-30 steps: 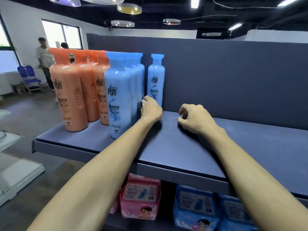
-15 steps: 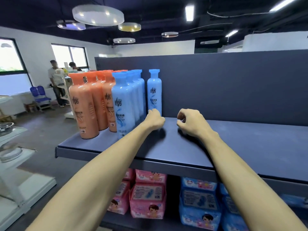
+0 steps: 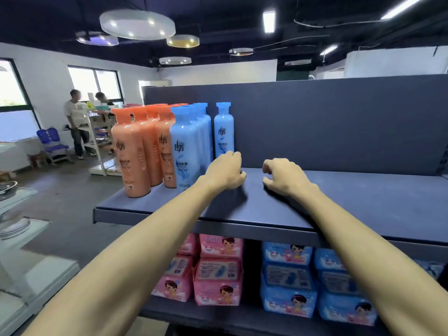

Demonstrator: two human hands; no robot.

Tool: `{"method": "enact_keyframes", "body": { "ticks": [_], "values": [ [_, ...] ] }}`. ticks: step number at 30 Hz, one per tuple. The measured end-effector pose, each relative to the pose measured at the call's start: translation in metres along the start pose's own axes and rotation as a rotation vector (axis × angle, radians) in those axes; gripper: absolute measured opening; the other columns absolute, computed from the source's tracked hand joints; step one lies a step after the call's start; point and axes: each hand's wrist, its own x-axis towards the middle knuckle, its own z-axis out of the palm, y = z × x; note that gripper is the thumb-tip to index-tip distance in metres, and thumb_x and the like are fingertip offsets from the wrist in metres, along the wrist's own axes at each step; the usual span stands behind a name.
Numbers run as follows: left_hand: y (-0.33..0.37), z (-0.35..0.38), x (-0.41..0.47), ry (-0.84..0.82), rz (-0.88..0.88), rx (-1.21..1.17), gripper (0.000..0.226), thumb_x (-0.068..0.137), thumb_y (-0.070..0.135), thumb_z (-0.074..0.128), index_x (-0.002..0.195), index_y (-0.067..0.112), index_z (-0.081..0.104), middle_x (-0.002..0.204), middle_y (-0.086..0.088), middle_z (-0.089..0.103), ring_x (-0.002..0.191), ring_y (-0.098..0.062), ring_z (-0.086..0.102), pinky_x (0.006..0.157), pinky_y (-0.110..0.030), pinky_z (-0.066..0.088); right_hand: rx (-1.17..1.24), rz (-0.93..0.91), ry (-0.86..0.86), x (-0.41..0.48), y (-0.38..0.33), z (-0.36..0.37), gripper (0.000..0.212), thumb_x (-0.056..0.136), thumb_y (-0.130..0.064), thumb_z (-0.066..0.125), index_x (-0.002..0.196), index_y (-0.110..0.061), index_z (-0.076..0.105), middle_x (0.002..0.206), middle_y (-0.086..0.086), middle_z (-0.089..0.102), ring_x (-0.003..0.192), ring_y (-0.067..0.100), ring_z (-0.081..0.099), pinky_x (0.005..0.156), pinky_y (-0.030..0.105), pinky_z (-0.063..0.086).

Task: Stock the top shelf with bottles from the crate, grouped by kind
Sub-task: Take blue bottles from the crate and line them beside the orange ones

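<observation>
The left hand (image 3: 225, 172) was curled into an empty fist, its knuckles at the foot of the rearmost blue bottle (image 3: 223, 132); whether they touched the bottle could not be told from the head view. The right hand (image 3: 284, 177) sat just beside the left, fingers loosely bent, thumb and forefinger apart, nothing between them. Both rested low over the top shelf (image 3: 363, 204), probably because a bottle had been set down there and nudged square. That lone blue bottle stood upright against the dark back panel (image 3: 339, 122), seemingly starting a fresh row from the rear so later ones could fill forward. To its left ran a tight row of blue bottles (image 3: 186, 151), and left again rows of orange bottles (image 3: 132, 154) reaching the shelf's end, labels facing out. The colours stood in separate blocks, blue beside orange, as grouping by kind demanded. Everything was packed to the left, which left the long stretch of shelf to the right free for more stock. The crate was out of view, so how many bottles remained could not be judged. On the shelf below sat pink packs (image 3: 218, 270) and blue packs (image 3: 288, 275), likewise sorted by colour. With both hands empty, the likely next step was a reach back to the crate for another bottle
</observation>
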Motion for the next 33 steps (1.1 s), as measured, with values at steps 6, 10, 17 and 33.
{"method": "enact_keyframes", "body": {
  "ticks": [6,10,17,33],
  "values": [
    [0.017,-0.017,-0.007,0.061,0.105,0.12,0.026,0.088,0.026,0.049,0.109,0.011,0.049,0.099,-0.005,0.055,0.094,-0.027,0.054,0.07,-0.036,0.042,-0.143,-0.02,-0.017,-0.033,-0.007,-0.041,0.027,0.088,-0.027,0.056,0.114,-0.018,0.056,0.113,0.002,0.064,0.096,0.028,0.061,0.077,0.035,0.049],
    [0.04,-0.019,-0.023,0.111,0.178,0.096,0.027,0.089,0.029,0.049,0.11,0.012,0.052,0.102,-0.003,0.061,0.094,-0.025,0.055,0.07,-0.035,0.043,-0.182,0.01,0.006,-0.066,-0.004,-0.068,0.028,0.09,-0.029,0.055,0.115,-0.017,0.057,0.112,0.003,0.064,0.095,0.028,0.061,0.079,0.036,0.051],
    [0.072,-0.007,-0.115,0.24,0.422,-0.167,0.032,0.089,0.039,0.049,0.116,0.024,0.054,0.097,0.008,0.061,0.093,-0.016,0.055,0.071,-0.035,0.049,-0.045,0.029,0.079,-0.186,0.003,-0.086,0.026,0.089,-0.037,0.062,0.109,-0.021,0.059,0.093,-0.005,0.066,0.085,0.021,0.061,0.076,0.036,0.052],
    [0.088,0.257,-0.331,-0.555,0.272,-0.092,0.025,0.087,0.036,0.046,0.105,0.019,0.051,0.099,-0.001,0.059,0.097,-0.024,0.056,0.069,-0.034,0.039,0.079,0.271,-0.676,-0.376,0.022,0.166,0.035,0.088,-0.032,0.058,0.117,-0.016,0.051,0.116,0.01,0.061,0.106,0.035,0.061,0.079,0.038,0.048]
  ]
}}
